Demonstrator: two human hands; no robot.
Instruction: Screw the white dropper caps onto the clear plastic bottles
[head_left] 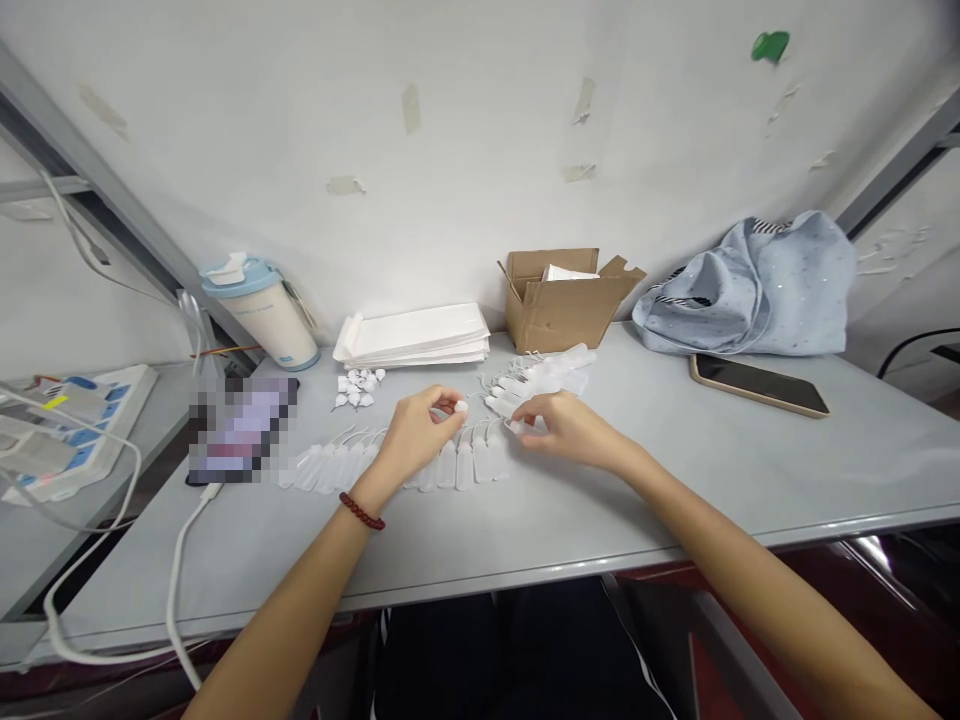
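My left hand (417, 432) hovers over a row of small clear plastic bottles (352, 467) lying side by side on the grey table (675, 470); its fingers pinch a small white cap (460, 406). My right hand (564, 428) is closed around one small clear bottle (517, 427) at the row's right end. Just beyond my hands lies a loose pile of more such bottles (540, 375). A little heap of white caps (357, 388) sits to the left of the hands.
A stack of white paper bags (412, 335), an open cardboard box (562, 295) and a blue-lidded tumbler (262, 310) stand by the wall. A phone (757, 383) and grey bag (750, 290) lie right. A charging phone (240, 430) and power strip (67, 425) lie left.
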